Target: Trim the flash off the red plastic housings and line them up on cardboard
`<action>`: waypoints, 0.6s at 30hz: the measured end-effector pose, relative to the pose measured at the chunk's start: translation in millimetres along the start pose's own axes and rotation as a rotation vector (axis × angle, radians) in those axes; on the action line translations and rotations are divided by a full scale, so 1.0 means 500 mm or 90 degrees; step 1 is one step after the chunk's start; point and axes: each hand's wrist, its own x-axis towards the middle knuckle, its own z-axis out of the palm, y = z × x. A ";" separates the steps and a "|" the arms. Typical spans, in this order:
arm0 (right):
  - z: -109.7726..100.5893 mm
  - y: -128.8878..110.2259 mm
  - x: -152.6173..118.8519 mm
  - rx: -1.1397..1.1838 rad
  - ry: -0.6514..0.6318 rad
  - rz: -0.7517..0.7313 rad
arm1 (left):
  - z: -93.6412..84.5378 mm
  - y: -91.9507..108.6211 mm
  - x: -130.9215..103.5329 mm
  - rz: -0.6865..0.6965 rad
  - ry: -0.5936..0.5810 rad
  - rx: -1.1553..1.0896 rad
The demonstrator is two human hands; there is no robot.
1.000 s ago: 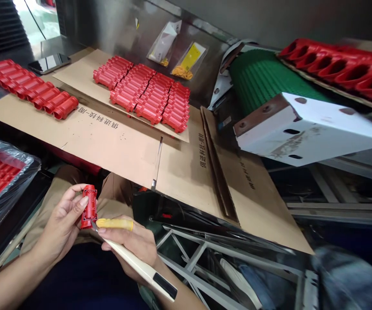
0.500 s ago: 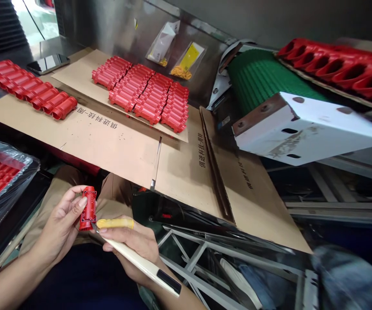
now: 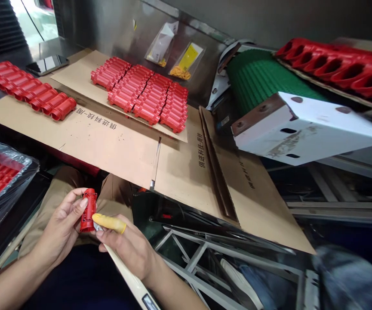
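Note:
My left hand is closed round a red plastic tube-like part, held upright above my lap, with dark outlined markings on its side. In my right hand is a knife with a long cream handle and a short metal tip. A yellow finger cot covers the index finger, which rests along the tool by the part's lower end. The tip is partly hidden there, so I cannot tell whether it touches the red plastic.
Cardboard covers the bench. On it lie a row of red parts and a block of several more. A phone lies behind. A plastic-lined bin stands left; a green conveyor belt is at right.
My right hand has turned the knife, so its handle end swings down and left. The yellow-covered finger has moved slightly left and up against the part. My left hand hardly moves.

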 end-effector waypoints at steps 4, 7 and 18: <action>0.010 -0.002 -0.015 0.148 0.249 0.191 | 0.003 0.004 -0.005 0.008 0.021 -0.002; 0.010 -0.006 -0.019 0.165 0.267 0.269 | -0.001 0.003 -0.002 0.023 0.017 0.014; 0.047 -0.009 0.006 0.049 0.185 0.122 | -0.013 -0.007 -0.020 0.251 -0.026 0.199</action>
